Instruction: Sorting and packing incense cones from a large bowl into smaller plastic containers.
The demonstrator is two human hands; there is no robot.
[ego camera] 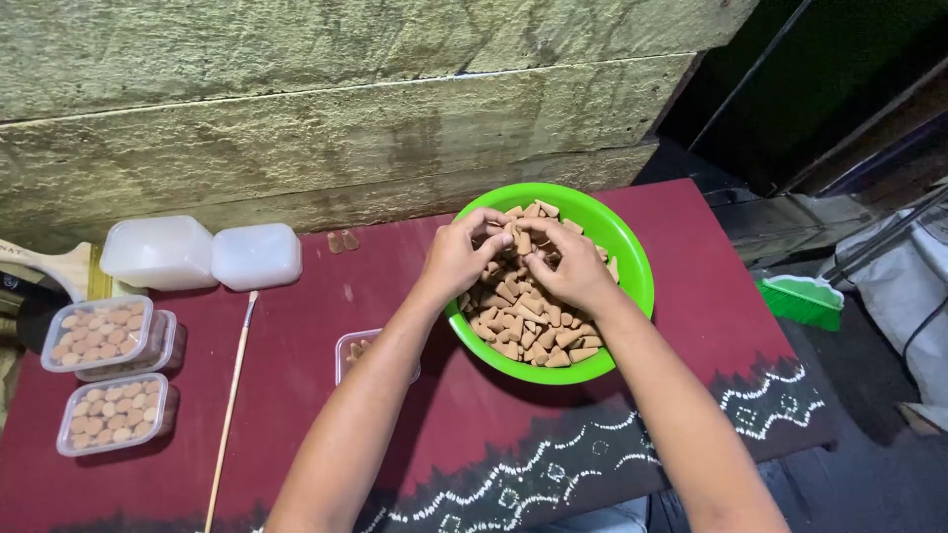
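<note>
A bright green bowl [626,243] full of small brown cone-shaped pieces [523,321] sits on a dark red cloth-covered table [691,296]. Both of my hands are over the bowl. My left hand [456,255] has its fingers pinched together on some cones at the top of the pile. My right hand [573,266] is beside it, fingertips curled onto cones as well. A small clear plastic box [348,347] with a few cones in it lies left of the bowl, partly hidden by my left forearm.
Two filled clear boxes [99,334] and a third [114,415] stand at the left edge. Two white lidded tubs [158,252] sit at the back left. A thin wooden stick [229,405] lies on the cloth. A rough wall [296,118] backs the table; a green brush [805,299] is at right.
</note>
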